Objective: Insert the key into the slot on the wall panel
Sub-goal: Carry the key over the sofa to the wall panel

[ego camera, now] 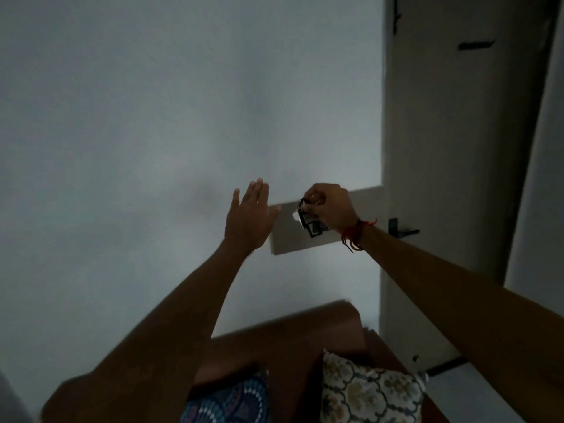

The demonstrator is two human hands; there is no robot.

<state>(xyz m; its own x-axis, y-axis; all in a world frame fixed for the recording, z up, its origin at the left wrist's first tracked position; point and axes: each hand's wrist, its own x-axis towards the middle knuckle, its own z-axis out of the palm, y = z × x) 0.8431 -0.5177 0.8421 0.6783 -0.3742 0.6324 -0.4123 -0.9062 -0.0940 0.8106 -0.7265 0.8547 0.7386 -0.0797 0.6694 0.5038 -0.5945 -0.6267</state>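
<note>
A: What do you see at the left side?

B: A plain pale wall (137, 117), quite dim. In front of it the left hand (247, 219) is raised, flat and with fingers spread. It holds nothing. Its thumb overlaps the left edge of the wall panel (287, 239).

A: And the panel itself?

B: It is a light rectangular plate on the wall, a little tilted in this view. The right hand (328, 207) covers its upper middle part.

A: Where is the key?

B: The right hand has its fingers curled closed around a small bunch: the key (300, 210) with a black tag (314, 228) that hangs below the fingers. The bunch is right against the panel face. The slot I cannot make out, it is too dark and blurred, so I cannot tell if the key is already inside.

A: More to the right?

B: A red thread band (355, 236) on the right wrist, then a door (457, 148) with a dark handle (403, 230). Below, two patterned cushions: blue (232, 401) and beige (372, 395), on a brown seat (290, 340).
</note>
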